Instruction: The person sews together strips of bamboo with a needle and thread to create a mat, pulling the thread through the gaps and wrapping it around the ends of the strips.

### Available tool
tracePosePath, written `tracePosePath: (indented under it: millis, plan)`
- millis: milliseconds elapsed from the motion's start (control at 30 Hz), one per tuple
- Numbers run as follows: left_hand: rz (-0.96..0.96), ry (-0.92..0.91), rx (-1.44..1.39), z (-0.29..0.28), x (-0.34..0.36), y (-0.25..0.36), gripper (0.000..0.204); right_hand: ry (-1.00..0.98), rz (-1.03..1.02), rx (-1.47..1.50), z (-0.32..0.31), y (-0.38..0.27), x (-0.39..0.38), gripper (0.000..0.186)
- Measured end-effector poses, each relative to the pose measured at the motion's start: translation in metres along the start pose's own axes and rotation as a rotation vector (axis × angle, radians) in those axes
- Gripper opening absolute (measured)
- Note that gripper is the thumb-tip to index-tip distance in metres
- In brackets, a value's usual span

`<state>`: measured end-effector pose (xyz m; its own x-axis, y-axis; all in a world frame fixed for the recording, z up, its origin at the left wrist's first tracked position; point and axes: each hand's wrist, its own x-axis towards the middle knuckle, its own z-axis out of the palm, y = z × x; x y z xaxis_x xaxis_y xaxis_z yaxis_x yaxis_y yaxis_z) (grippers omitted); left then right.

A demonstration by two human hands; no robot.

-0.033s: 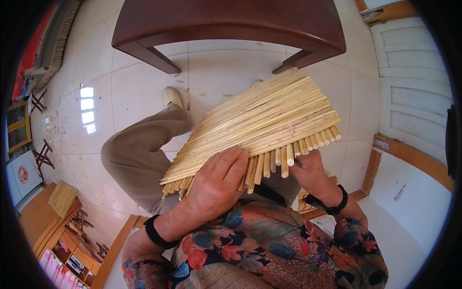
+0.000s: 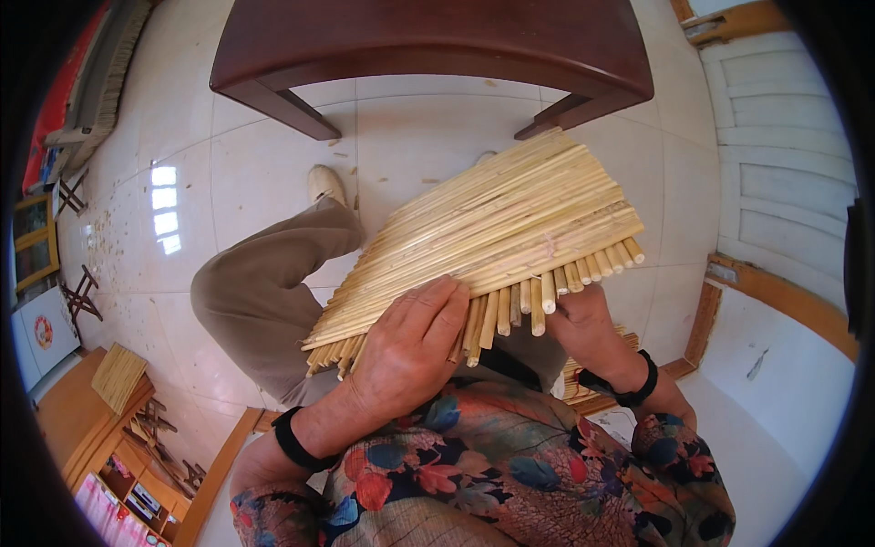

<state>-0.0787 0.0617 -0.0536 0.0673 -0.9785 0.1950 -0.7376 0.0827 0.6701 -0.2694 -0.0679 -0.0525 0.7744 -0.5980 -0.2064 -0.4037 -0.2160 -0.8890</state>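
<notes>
Two hands meet a pale stalk mat (image 2: 492,232). The left hand (image 2: 410,324) has its fingers pressed together and closed over the near edge; its thumb is hidden. The right hand (image 2: 588,333) reaches under that edge farther right, its fingers mostly covered, so I cannot tell whether they pinch or spread.

The mat is held over the lap, its long axis slanting from near left to far right. Its top stalks run that way; the stalk ends (image 2: 538,310) of a lower layer stick out unevenly toward the person.

The mat hides most of the right leg. Beyond it stands a dark table (image 2: 437,46), on a tiled floor (image 2: 273,173). Far left, a smaller mat (image 2: 118,376) lies by the right edge of a brown desk (image 2: 68,401).
</notes>
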Motion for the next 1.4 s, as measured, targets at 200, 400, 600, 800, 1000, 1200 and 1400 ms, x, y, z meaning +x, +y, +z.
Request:
tracePosePath:
  millis: [200,400,600,800,1000,1200,1400]
  plan:
    - [0.013,-0.006,0.010,0.002,0.000,0.000,0.042,0.034,0.132,0.128,0.006,-0.009,-0.003,0.015]
    - [0.029,-0.057,0.014,-0.002,0.002,0.001,0.043,0.099,0.268,0.345,0.017,0.003,-0.010,0.017]
    - [0.003,-0.037,-0.020,-0.005,0.004,0.003,0.041,0.124,0.159,0.393,0.020,-0.004,-0.005,0.018]
    - [0.045,-0.052,0.000,-0.003,0.001,0.000,0.045,0.143,0.367,0.553,0.024,-0.005,-0.009,0.016]
    - [0.021,-0.039,-0.008,-0.006,0.002,0.002,0.041,0.143,0.419,0.617,0.024,-0.006,-0.007,0.014]
    - [0.055,-0.065,0.006,-0.006,0.001,-0.003,0.047,0.144,0.480,0.693,0.023,-0.017,-0.001,0.009]
    - [0.054,-0.076,0.008,-0.008,0.003,-0.002,0.046,0.090,0.528,0.680,0.018,-0.022,0.003,0.008]
